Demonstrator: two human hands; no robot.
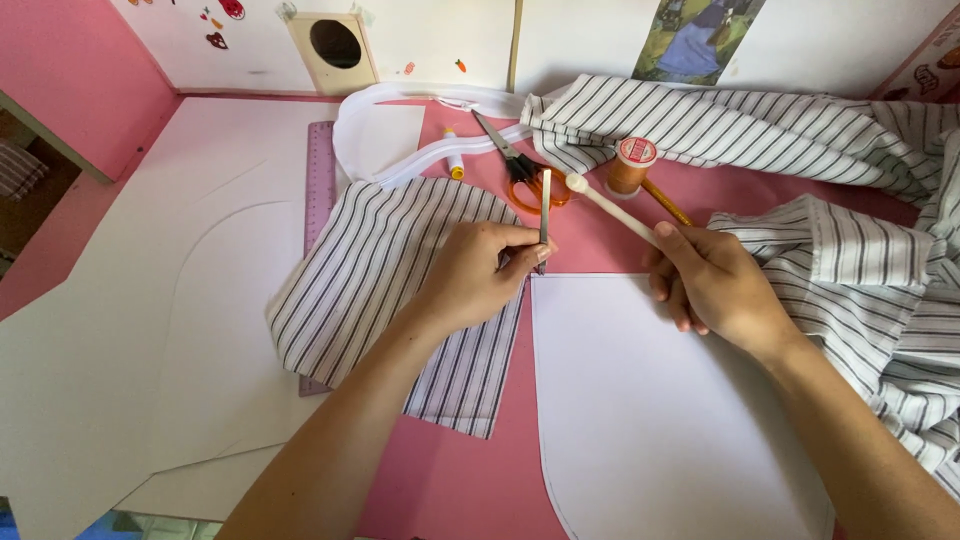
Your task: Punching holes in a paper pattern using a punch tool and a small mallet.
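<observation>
My left hand (pixel 478 275) pinches a thin grey stick-like tool (pixel 545 205) upright, just right of a striped black-and-white fabric piece (pixel 380 280) lying on the pink table (pixel 470 480). My right hand (pixel 710 285) grips a slim white rod with a rounded tip (pixel 610 207), pointing up and left toward the other tool. Both hands hover above the top edge of a white paper pattern piece (pixel 650 400) with a rounded lower corner.
Orange-handled scissors (pixel 525 175), an orange thread spool (pixel 632 165), a wooden pencil (pixel 668 203), a white zipper tape (pixel 420 120) and a purple ruler (pixel 320 180) lie behind. More striped fabric (pixel 860 200) is heaped at right. Large white paper sheets (pixel 150 300) cover the left.
</observation>
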